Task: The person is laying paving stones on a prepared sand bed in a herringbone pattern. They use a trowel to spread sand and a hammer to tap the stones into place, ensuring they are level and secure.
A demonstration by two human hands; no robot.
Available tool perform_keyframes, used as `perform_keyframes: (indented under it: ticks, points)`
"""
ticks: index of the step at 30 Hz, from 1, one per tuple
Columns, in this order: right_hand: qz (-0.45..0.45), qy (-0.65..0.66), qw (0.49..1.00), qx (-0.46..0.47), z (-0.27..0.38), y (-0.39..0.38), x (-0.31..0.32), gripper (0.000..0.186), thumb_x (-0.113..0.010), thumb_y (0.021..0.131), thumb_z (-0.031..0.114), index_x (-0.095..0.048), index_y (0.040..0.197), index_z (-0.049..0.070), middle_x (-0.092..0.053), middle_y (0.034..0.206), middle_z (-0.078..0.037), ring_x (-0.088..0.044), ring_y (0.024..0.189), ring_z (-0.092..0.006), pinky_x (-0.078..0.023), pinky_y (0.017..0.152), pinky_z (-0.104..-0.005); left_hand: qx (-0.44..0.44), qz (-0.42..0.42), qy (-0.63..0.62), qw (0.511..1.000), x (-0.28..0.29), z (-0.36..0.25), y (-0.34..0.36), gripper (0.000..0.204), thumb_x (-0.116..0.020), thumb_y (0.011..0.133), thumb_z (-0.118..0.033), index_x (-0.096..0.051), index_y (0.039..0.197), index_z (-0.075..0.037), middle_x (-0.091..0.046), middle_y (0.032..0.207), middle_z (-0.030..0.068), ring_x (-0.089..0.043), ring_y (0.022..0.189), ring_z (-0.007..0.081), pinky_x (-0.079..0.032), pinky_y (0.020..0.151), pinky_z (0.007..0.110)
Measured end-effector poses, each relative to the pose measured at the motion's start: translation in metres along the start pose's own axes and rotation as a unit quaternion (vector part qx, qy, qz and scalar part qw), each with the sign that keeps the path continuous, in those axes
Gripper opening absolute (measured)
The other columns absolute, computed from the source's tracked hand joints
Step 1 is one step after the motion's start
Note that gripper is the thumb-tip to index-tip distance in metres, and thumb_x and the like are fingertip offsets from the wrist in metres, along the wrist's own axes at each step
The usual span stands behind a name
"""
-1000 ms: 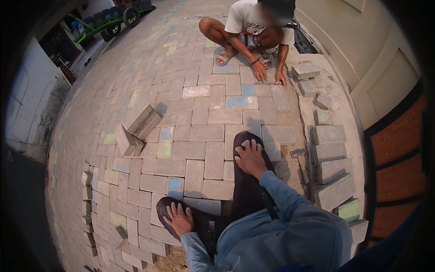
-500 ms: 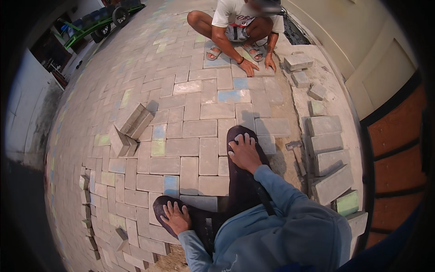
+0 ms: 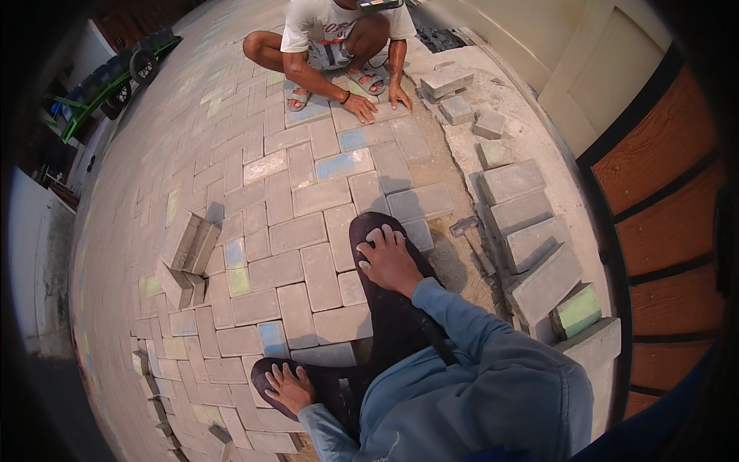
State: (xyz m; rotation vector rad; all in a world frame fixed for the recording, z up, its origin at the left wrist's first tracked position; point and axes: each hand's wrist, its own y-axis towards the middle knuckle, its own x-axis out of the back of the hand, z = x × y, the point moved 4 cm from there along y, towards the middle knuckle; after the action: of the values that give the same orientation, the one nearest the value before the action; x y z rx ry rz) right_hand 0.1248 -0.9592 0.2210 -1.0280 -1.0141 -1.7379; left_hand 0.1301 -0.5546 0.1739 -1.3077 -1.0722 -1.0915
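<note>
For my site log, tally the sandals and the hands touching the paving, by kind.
Black sandals under the wearer's feet: 2
Co-worker's sandals: 2
Co-worker's hands pressed on the pavers: 2
Total: 6

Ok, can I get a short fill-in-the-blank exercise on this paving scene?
1. The wearer's feet rest in dark ___ on the paving.
2. The co-worker at the top squats with both ___ pressed on the paving.
3. The loose brick at the right has one side painted ___.

Missing words: sandals; hands; green
</note>
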Motion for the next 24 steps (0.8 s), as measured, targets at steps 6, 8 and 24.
perform_keyframes:
  ticks: [6,8,24]
  points:
    - [-0.025,0.013,0.999,-0.017,-0.012,-0.017,0.018,0.038,-0.071,0.093,0.034,-0.068,0.124,0.013,-0.049,0.128,-0.015,-0.041,0.134,-0.0444,-0.033,0.11,-0.0579,-0.001,0.016,0.044,0.999,-0.005,-0.003,0.002,0.049,-0.058,0.098,-0.042,-0.066,0.138,-0.015,-0.048,0.16,0.0089,-0.031,0.155,0.0345,-0.021,0.118,0.075]
    - [-0.029,0.009,0.999,-0.027,-0.015,-0.02,0.023,0.039,-0.071,0.093,0.034,-0.067,0.125,0.013,-0.049,0.129,-0.015,-0.04,0.135,-0.0456,-0.032,0.111,-0.058,-0.002,0.027,0.049,0.998,-0.002,-0.01,0.005,0.048,-0.059,0.098,-0.041,-0.066,0.138,-0.015,-0.047,0.16,0.0086,-0.029,0.155,0.0353,-0.02,0.118,0.075]
    - [0.02,0.03,0.999,-0.026,-0.008,0.0,0.008,0.035,-0.07,0.093,0.031,-0.07,0.122,0.011,-0.05,0.128,-0.015,-0.039,0.134,-0.0428,-0.031,0.109,-0.0566,0.003,0.006,0.014,1.0,-0.004,-0.001,0.004,0.048,-0.061,0.097,-0.041,-0.065,0.138,-0.015,-0.047,0.16,0.0069,-0.029,0.156,0.036,-0.016,0.119,0.075]
